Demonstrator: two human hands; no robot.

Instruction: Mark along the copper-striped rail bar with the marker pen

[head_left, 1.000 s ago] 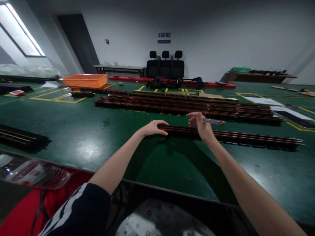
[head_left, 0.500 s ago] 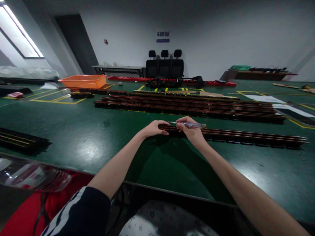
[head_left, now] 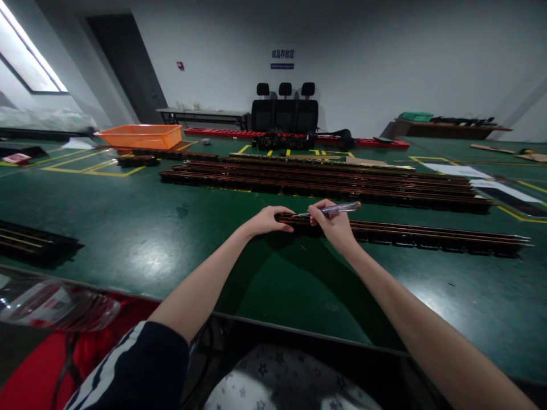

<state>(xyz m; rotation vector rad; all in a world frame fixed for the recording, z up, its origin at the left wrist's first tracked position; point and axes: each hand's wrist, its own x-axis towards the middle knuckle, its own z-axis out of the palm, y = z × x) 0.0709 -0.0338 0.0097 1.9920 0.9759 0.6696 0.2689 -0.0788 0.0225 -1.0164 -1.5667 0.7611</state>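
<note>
A long dark strip with several coppery ridges (head_left: 431,237) lies across the green table in front of me. My left hand (head_left: 265,221) closes round its left end, thumb on the near side and fingers over the far side. In my right hand (head_left: 337,229) is a small screwdriver (head_left: 345,208) with a clear handle, held much like a pen. Its thin metal shaft points left and down, and the tip is at the strip's top near my left fingers. Whether the tip touches the strip I cannot tell.
Behind the strip lies a stack of similar long strips (head_left: 325,179). Another dark bundle (head_left: 36,244) is at the table's left. Farther back are an orange bin (head_left: 141,138), a red rail (head_left: 376,143) and white paper sheets (head_left: 455,171). A plastic-wrapped pack (head_left: 60,304) sits below the left front edge.
The screwdriver has tilted, with its handle end raised and its tip lowered toward the strip. My left hand stays on the strip's end. The whole view has shifted slightly.
</note>
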